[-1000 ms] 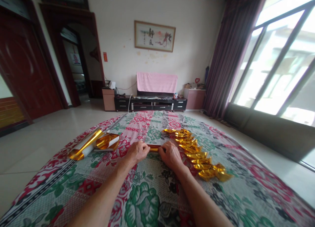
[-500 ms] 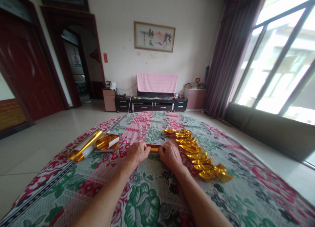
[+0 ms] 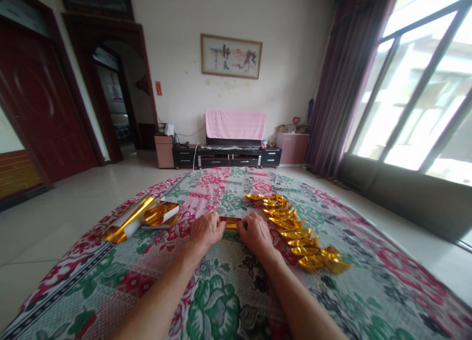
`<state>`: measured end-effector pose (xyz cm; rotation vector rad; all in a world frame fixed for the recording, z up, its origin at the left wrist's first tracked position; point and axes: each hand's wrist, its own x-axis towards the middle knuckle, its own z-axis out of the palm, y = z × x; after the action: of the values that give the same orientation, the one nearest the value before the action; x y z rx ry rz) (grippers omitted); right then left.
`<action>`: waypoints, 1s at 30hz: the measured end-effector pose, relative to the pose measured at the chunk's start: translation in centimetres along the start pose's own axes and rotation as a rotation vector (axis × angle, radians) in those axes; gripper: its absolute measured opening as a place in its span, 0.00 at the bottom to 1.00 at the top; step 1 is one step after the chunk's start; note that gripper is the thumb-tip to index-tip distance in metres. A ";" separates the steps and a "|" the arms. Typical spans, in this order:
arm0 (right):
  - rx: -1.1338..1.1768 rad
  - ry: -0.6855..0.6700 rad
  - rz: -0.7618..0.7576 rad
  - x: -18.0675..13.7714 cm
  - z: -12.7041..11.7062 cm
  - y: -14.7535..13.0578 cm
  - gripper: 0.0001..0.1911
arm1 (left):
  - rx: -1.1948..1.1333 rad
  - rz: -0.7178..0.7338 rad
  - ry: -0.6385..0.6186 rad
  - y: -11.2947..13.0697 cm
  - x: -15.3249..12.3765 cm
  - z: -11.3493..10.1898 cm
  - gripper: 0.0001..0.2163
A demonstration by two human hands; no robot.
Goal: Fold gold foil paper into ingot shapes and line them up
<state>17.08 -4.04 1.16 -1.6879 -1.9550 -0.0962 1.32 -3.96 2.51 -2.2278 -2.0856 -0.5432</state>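
Between my hands lies a narrow folded strip of gold foil paper (image 3: 231,223), low over the tablecloth. My left hand (image 3: 207,228) pinches its left end, and my right hand (image 3: 254,230) grips its right end with the fingers curled. The middle of the strip shows between them; both ends are hidden under my fingers. Close by my right hand, several folded gold foil ingots (image 3: 291,222) form a slanting row. To the left of my left hand lie curled gold foil sheets (image 3: 162,214) with white backs and a longer gold roll (image 3: 130,219).
A flowered tablecloth (image 3: 214,305) covers the bed-like surface in front of me. Beyond it stands a low black cabinet (image 3: 230,159) below a pink cloth (image 3: 236,124). A window (image 3: 416,94) and a purple curtain (image 3: 342,74) are on the right, a red door (image 3: 40,99) on the left.
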 end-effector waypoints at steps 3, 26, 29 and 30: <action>-0.008 0.000 -0.005 0.0 0.0 -0.1 0.13 | 0.001 0.001 0.001 0.0 -0.1 -0.1 0.12; 0.067 0.048 0.018 0.0 0.4 0.3 0.09 | -0.033 -0.017 -0.022 0.0 0.1 0.1 0.14; 0.071 0.009 -0.005 0.1 0.3 0.3 0.10 | -0.033 -0.014 -0.030 0.0 0.1 0.1 0.14; 0.068 -0.006 -0.007 0.1 0.2 0.3 0.10 | -0.037 -0.015 -0.035 0.0 0.2 0.0 0.14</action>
<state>17.23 -3.79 0.97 -1.6392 -1.9464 -0.0265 1.36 -3.80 2.52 -2.2594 -2.1286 -0.5521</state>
